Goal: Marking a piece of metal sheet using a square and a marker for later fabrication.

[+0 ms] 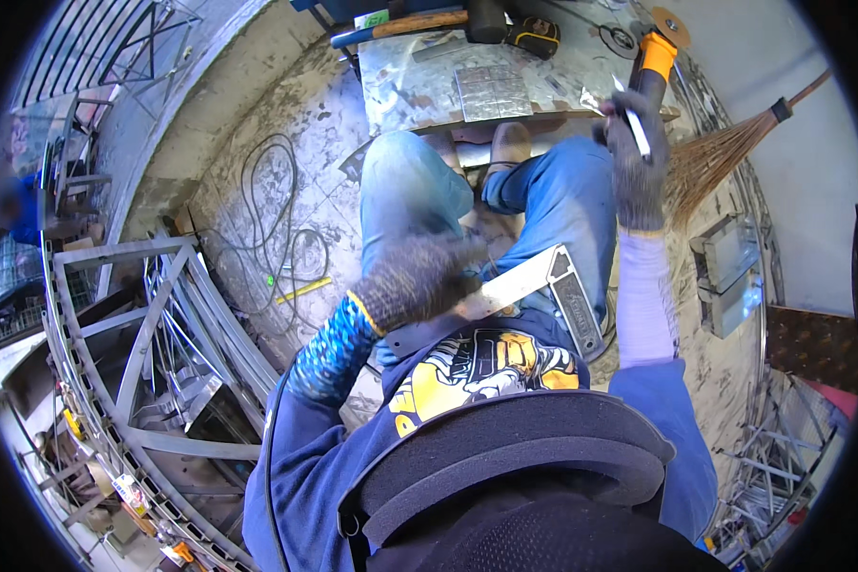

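My left hand (421, 281), in a dark knitted glove and smeared by motion, is closed around the blade end of a try square (520, 284) over my lap. The square's dark stock (574, 310) points back toward my body. Out to the right, my gloved right hand (639, 157) grips a white pen-shaped marker (637, 133). Just beyond that hand lies an orange and black angle grinder (655, 59) with a brown disc, at the right end of a low metal-topped table (400, 95). A small scored metal plate (493, 92) rests on the table in front of my knees.
A hammer with a wooden handle (419, 24) and a tape measure (534, 36) lie along the table's far side. At right leans a straw broom (734, 148). A black cable (276, 191) coils on the floor at left, near metal frames (153, 334) and steel bars.
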The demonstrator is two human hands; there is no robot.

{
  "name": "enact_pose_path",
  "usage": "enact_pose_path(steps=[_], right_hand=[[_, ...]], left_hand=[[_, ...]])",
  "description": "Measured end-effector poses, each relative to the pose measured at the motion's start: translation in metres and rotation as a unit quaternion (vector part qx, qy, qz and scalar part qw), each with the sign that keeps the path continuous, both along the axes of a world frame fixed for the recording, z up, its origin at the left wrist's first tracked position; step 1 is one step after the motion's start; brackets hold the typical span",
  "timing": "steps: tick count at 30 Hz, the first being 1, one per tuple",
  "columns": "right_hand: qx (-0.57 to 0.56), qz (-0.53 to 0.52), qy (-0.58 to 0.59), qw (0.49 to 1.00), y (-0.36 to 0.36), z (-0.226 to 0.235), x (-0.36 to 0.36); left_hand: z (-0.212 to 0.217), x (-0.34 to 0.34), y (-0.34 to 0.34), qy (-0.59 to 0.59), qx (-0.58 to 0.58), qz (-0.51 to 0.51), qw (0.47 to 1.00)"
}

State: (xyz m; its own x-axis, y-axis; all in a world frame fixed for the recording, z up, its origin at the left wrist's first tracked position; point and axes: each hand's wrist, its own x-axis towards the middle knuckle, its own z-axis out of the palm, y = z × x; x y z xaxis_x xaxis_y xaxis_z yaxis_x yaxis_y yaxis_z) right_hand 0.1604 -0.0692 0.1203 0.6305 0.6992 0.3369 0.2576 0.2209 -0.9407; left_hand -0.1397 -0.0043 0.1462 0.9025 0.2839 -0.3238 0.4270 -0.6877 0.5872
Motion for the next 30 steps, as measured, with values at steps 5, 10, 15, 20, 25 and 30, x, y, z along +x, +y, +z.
enact_pose_path(steps=[5, 10, 15, 20, 25, 30], right_hand=[[0.138, 0.041, 0.236, 0.961, 0.097, -0.005, 0.044], [0.307, 0.065, 0.464, 0.829, 0.138, -0.053, 0.081], [0.255, -0.004, 0.483, 0.838, 0.133, -0.08, 0.095], [0.254, -0.003, 0.452, 0.855, 0.125, -0.083, 0.101], [0.215, -0.107, 0.422, 0.874, 0.129, -0.073, 0.092], [0.236, -0.097, 0.443, 0.859, 0.125, -0.067, 0.089]], left_hand=[[-0.019, 0.033, 0.062, -0.203, 0.04, 0.042, 0.977], [-0.028, 0.076, 0.102, -0.209, 0.01, 0.045, 0.977], [-0.048, 0.105, 0.119, -0.241, 0.003, 0.02, 0.97], [-0.058, 0.179, 0.114, -0.307, 0.205, -0.011, 0.929], [-0.072, 0.234, 0.121, -0.146, 0.245, -0.013, 0.958], [-0.091, 0.254, 0.128, -0.132, 0.313, -0.053, 0.939]])
